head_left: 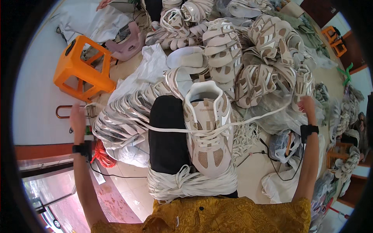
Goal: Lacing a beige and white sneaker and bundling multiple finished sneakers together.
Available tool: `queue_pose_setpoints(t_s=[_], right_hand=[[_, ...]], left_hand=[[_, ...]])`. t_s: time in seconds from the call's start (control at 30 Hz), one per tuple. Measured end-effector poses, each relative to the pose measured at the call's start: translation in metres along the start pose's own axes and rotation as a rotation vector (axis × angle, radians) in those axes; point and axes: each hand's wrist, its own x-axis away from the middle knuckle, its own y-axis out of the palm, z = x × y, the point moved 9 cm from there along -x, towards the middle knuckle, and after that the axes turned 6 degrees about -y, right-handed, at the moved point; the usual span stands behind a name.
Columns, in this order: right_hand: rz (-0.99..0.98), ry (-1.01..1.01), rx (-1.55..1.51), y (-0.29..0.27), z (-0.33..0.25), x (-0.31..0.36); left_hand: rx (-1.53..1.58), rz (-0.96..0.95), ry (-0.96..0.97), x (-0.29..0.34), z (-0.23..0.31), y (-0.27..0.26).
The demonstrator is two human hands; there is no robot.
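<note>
A beige and white sneaker (210,157) with tan mesh panels rests on my lap, toe toward me. Its white shoelace (167,130) is threaded through the eyelets. The two long ends stretch out to either side, one to each hand. Raised far to the left, my left hand (77,118) is closed on one end, slightly blurred. At the far right, my right hand (307,105) pinches the other end. Beside the shoe lies a black cloth-covered shape (168,136), seemingly my leg. Across my lap lies a thick bundle of white laces (194,184).
Overlapping shoe uppers (128,112) fan out ahead on the left, and stacks of uppers (223,50) rise beyond the shoe. An orange stool (64,72) lies tipped at the left. Red string (103,155) and loose white laces (248,136) lie on the floor. A black cable runs nearby.
</note>
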Motion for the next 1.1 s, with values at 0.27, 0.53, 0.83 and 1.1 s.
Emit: queue_pose_setpoints(t_s=[0.27, 0.53, 0.83, 1.1], right_hand=[[-0.688, -0.98, -0.008, 0.257, -0.197, 0.218], [-0.556, -1.318, 0.387, 0.303, -0.192, 0.263], [-0.682, -1.105, 0.286, 0.31, -0.182, 0.252], [-0.777, -0.882, 0.127, 0.315, -0.177, 0.244]], left_hand=[[0.823, 0.105, 1.189, 0.254, 0.318, -0.177], [0.701, 0.056, 1.197, 0.261, 0.341, -0.16], [0.753, -0.021, 1.163, 0.259, 0.343, -0.153], [0.698, 0.054, 1.226, 0.265, 0.344, -0.159]])
